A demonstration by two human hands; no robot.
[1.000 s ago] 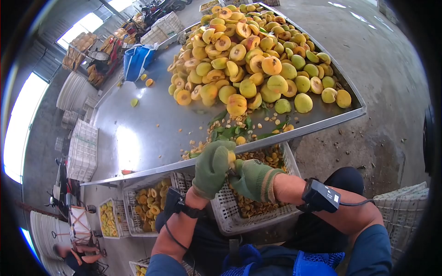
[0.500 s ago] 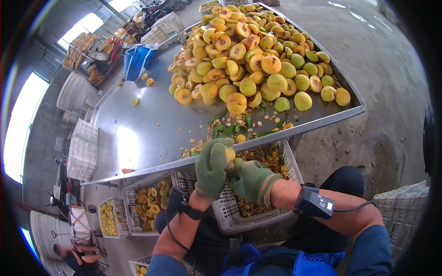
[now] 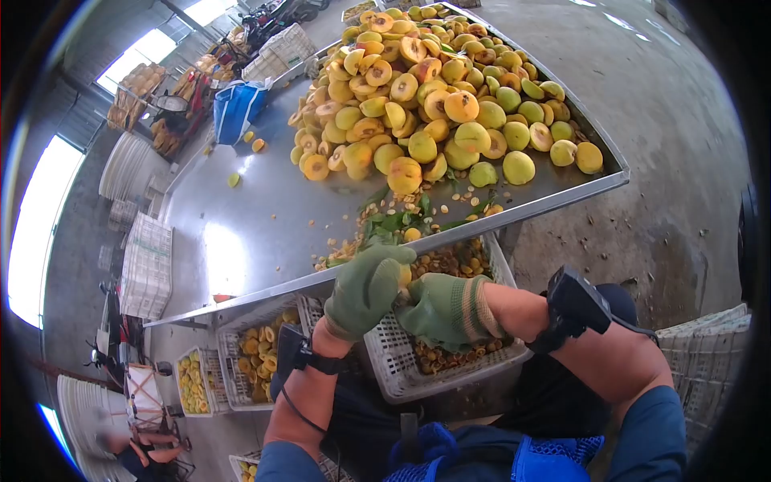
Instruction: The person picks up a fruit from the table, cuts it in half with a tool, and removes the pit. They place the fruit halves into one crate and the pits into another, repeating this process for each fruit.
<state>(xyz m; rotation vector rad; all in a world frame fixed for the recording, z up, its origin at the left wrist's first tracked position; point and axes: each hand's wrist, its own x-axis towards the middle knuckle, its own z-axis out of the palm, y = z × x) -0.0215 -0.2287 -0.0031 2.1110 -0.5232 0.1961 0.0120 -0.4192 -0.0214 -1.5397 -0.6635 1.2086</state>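
Observation:
Both of my hands wear green knit gloves and meet at the near edge of the metal table [image 3: 265, 209]. My left hand [image 3: 363, 293] is closed around a yellow peach [image 3: 405, 275], which shows only as a small patch between the gloves. Pressed close to its right, my right hand [image 3: 442, 309] has its fingers curled in; whatever it grips is hidden. Under the hands stands a white plastic crate [image 3: 393, 377] holding brownish peach scraps [image 3: 454, 355]. A large heap of halved and whole peaches [image 3: 422, 147] covers the table's far right part.
Pits and leaves [image 3: 393, 223] lie along the table's near edge. To the left, another crate [image 3: 233, 369] holds peach halves. A blue bag [image 3: 238, 111] rests at the table's far left edge. Stacked crates [image 3: 707, 353] stand at right. Another person [image 3: 144, 454] sits at lower left.
My right wrist has turned and its forearm has swung, so the strapped device now shows side-on. My left hand stays around the peach. The whole view has shifted slightly.

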